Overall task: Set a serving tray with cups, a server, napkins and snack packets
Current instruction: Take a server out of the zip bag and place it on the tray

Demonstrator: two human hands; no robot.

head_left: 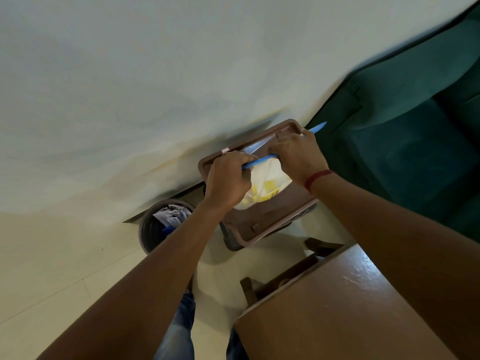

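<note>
Both hands are over a brown serving tray (250, 236), working at a clear plastic bag (270, 175) that hangs just above the tray's floor. A blue strip (262, 160) runs along the top of the bag. The left hand (228, 178) has its fingers (246, 162) curled tightly round the strip's near end. The right hand (298, 154) has its fingers curled over the strip further along. The strip's far tip pokes out past the right hand, towards a dark green sofa (405, 136). Yellow packets (267, 189) show through the bag, too blurred to read. Whether the right fingertips also touch the tray's far rim I cannot tell.

The tray sits on a dark support, mostly hidden beneath it, close to a cream wall (130, 87). A red thread (318, 177) circles the right wrist. Left of the tray, on the pale floor (65, 268), stands a round wastebasket (148, 237) holding crumpled paper. A glossy brown wooden desk (337, 307) fills the lower right, and blue jeans (181, 323) show between the forearms.
</note>
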